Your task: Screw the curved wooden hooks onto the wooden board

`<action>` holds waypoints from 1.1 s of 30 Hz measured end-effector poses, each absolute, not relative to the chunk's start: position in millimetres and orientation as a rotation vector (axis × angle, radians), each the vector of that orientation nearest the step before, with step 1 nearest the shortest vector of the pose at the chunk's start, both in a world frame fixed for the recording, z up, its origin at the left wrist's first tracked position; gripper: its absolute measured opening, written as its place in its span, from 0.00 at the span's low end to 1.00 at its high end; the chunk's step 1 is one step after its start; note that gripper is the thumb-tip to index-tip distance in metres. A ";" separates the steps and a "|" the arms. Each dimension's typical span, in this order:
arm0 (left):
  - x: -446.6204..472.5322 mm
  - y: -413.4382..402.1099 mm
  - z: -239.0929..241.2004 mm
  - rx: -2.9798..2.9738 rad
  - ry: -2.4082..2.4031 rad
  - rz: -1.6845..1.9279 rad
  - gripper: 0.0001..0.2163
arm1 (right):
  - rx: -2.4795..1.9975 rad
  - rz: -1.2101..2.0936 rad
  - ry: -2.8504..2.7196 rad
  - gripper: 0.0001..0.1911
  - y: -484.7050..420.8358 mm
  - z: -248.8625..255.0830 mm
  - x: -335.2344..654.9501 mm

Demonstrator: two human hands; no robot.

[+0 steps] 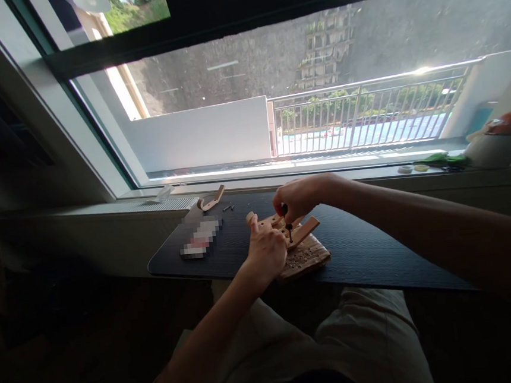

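Note:
My left hand (pixel 267 247) rests closed on a set of pale wooden pieces (pixel 307 230), pressing them down on a brown perforated board (pixel 306 257) on the dark table (pixel 368 253). Just above, my right hand (pixel 296 197) pinches the black handle of a small screwdriver (pixel 287 224), held upright with its tip on the wooden pieces. A curved wooden hook (pixel 210 200) lies apart at the back left of the table, with a few small dark screws (pixel 227 206) beside it.
A blurred flat item (pixel 200 237) lies on the table to the left. The window sill (pixel 281 180) runs behind, holding a white pot (pixel 495 146), green bits (pixel 440 160) and small rings (pixel 408 168). My lap sits under the table's front edge.

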State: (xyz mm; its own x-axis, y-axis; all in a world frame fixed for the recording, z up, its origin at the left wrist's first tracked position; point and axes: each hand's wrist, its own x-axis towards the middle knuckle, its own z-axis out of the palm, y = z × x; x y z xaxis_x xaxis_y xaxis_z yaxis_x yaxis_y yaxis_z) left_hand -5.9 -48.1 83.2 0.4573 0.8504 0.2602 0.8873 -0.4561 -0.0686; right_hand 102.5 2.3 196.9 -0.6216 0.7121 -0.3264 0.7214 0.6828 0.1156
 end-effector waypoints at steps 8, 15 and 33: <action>-3.8 -47.0 86.6 -2.546 -1.540 -0.252 0.11 | 1.254 0.092 2.688 0.17 11.2 180.7 112.2; -5.0 -46.9 83.3 -2.504 -1.524 -0.261 0.11 | 1.190 -0.104 2.573 0.17 8.3 192.4 114.6; -6.0 -45.7 80.0 -2.479 -1.474 -0.298 0.10 | 1.236 -0.063 2.599 0.12 14.6 180.3 122.7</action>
